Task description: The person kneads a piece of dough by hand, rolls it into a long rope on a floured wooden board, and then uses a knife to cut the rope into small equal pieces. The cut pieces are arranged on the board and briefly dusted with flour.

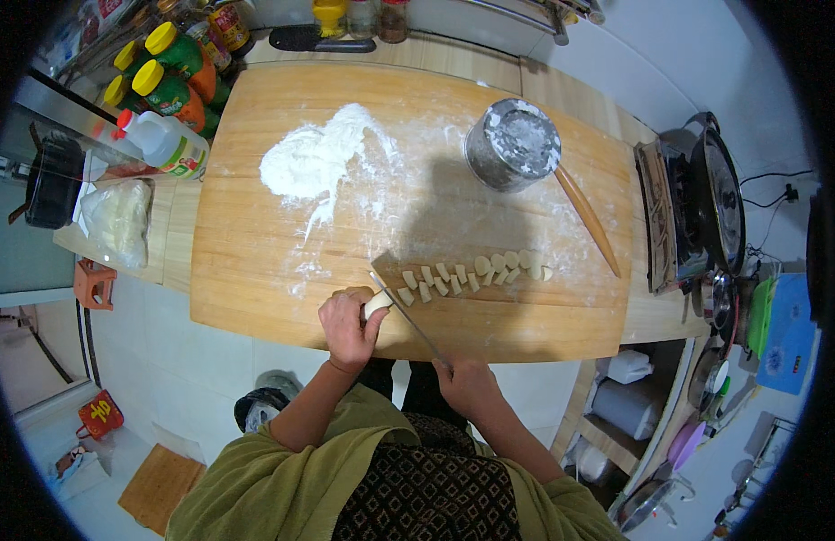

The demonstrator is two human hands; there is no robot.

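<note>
My left hand (348,324) grips the short end of a dough roll (377,306) near the front edge of the wooden board (255,270). My right hand (468,385) is closed around the handle of a knife (417,327), just at the board's front edge. The blade is seen nearly edge-on and slants up to the left, its side against or very close to the end of the roll. To the right of the blade, several cut dough pieces (456,283) lie in two uneven rows. Some of them lie flat with a round face up.
A heap of flour (316,155) spreads over the board's back left. A floured metal canister (512,145) stands at the back right, beside a tapered wooden rolling pin (590,223). Bottles (181,101) crowd the left counter; a lidded pan (722,199) sits beyond the right side.
</note>
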